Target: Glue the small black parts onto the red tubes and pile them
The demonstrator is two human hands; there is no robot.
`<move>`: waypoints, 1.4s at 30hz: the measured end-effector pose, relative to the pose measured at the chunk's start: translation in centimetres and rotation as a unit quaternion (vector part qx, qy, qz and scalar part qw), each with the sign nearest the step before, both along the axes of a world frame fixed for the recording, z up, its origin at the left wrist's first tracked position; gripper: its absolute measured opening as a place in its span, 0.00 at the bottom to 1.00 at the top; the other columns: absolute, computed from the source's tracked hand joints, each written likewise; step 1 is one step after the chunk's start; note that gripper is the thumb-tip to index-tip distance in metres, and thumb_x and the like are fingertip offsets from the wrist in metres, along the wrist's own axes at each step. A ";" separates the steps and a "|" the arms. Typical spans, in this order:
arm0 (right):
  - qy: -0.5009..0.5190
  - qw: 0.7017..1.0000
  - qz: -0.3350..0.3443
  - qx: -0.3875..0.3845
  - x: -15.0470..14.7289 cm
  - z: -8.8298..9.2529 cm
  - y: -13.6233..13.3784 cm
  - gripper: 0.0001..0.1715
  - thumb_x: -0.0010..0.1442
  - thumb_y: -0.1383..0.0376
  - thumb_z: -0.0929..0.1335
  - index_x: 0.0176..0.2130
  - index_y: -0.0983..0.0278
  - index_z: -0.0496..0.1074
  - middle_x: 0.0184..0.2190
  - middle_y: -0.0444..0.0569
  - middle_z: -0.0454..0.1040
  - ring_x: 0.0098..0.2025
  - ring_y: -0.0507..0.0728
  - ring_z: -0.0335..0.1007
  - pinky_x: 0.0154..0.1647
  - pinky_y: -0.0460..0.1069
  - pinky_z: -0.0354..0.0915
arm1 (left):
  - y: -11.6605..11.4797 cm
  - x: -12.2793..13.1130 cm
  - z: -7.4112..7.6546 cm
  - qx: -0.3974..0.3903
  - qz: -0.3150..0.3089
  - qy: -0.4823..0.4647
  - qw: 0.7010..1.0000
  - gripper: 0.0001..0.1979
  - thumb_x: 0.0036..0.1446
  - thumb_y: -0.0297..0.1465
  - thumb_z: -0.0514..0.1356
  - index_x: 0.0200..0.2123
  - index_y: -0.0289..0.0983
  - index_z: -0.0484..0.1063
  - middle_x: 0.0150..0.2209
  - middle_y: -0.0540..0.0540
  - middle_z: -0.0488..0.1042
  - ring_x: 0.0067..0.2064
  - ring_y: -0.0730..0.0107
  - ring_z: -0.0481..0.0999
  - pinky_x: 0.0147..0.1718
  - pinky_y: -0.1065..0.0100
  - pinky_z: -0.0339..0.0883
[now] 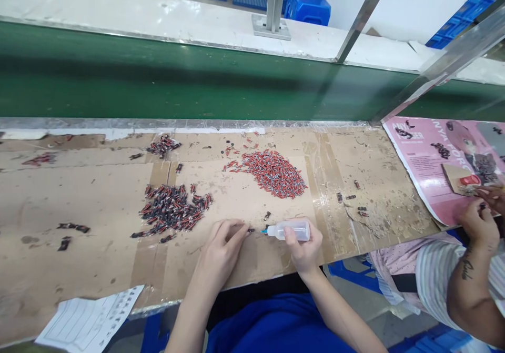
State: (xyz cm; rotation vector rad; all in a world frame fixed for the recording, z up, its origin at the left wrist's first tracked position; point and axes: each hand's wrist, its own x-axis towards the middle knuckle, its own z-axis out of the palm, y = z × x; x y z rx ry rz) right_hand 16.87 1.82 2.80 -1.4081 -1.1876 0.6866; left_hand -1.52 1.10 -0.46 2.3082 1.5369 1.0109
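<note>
My right hand [305, 246] is wrapped round a clear squeeze bottle [294, 230] held sideways. Its blue needle tip [264, 231] points left toward the fingers of my left hand [228, 242]. Those fingers pinch a small dark part [251, 230], too small to make out well. Another small dark part [267, 215] lies just above the bottle's nozzle. Beyond it is a heap of small red and silver pieces [276, 174]. To the left of my left hand sits a pile of black and red parts [173, 211].
Cardboard [106, 205] covers the bench, with a green belt [169, 77] behind it. A paper sheet [90, 319] overhangs the front left edge. At right, a co-worker's hands [479, 219] are over a pink poster [422, 174]. Loose dark parts [350, 197] lie between us.
</note>
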 end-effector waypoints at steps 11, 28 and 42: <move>-0.011 1.000 -0.021 -0.009 -0.3 0.3 0.7 0.08 0.51 0.60 0.70 0.27 0.62 0.72 0.19 0.45 0.75 0.19 0.54 0.71 0.19 0.46 0.67 | 1.2 0.5 0.1 0.002 -0.006 -0.036 0.999 0.10 0.65 0.27 0.53 0.45 0.39 0.73 0.36 0.46 0.76 0.38 0.66 0.73 0.37 0.65 0.69; -0.056 0.998 0.040 -0.012 -0.6 -0.6 0.7 0.08 0.55 0.61 0.70 0.28 0.63 0.74 0.22 0.46 0.77 0.21 0.54 0.72 0.22 0.46 0.69 | 0.7 0.3 0.3 0.001 0.001 -0.055 0.998 0.10 0.62 0.26 0.57 0.46 0.39 0.71 0.39 0.47 0.78 0.41 0.67 0.74 0.42 0.65 0.71; -0.106 0.992 0.065 -0.033 -0.7 -0.4 0.9 0.12 0.57 0.58 0.69 0.28 0.63 0.74 0.21 0.47 0.76 0.21 0.53 0.70 0.22 0.47 0.66 | 0.8 -0.1 0.1 -0.031 -0.001 -0.084 0.996 0.06 0.62 0.29 0.58 0.41 0.40 0.75 0.36 0.48 0.81 0.38 0.67 0.78 0.39 0.64 0.72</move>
